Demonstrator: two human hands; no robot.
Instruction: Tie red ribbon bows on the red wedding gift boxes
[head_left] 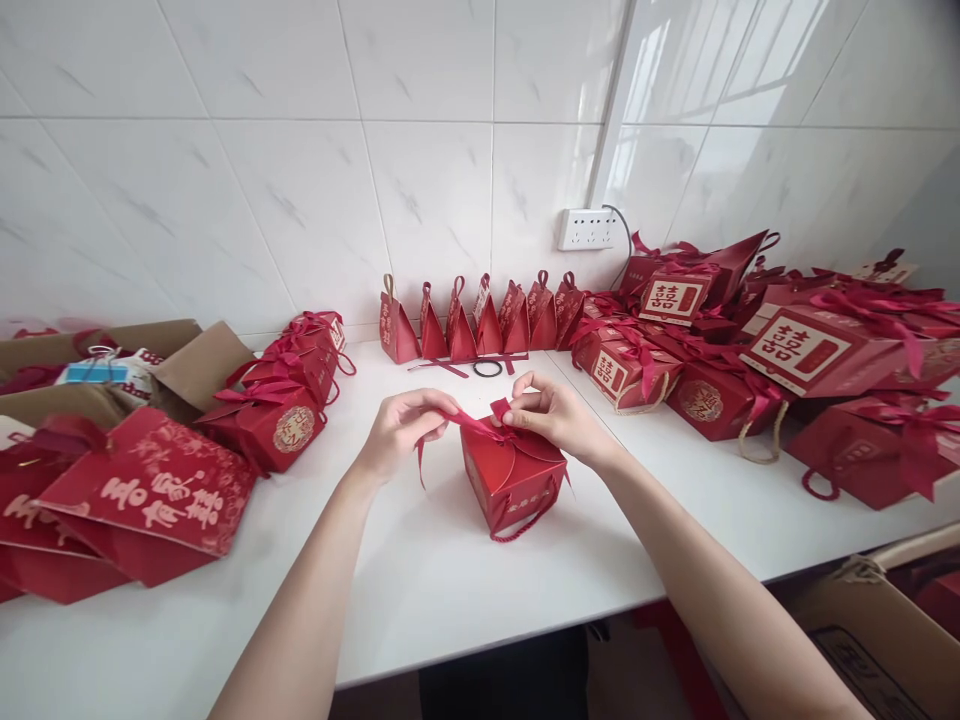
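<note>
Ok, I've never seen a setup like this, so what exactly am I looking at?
There's no machine here: these are a person's bare hands. The single picture comes from a camera worn on their head, looking forward and down.

On the white table a red box stands between the hands. The left hand holds its ribbon out to the side; the right hand pinches it on top of the box.

Behind stands a row of upright boxes. More boxes crowd both sides.

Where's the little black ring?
In the head view, the black ring lies centrally on the white table, just in front of the row of standing red boxes, beyond the left hand and right hand.
</note>
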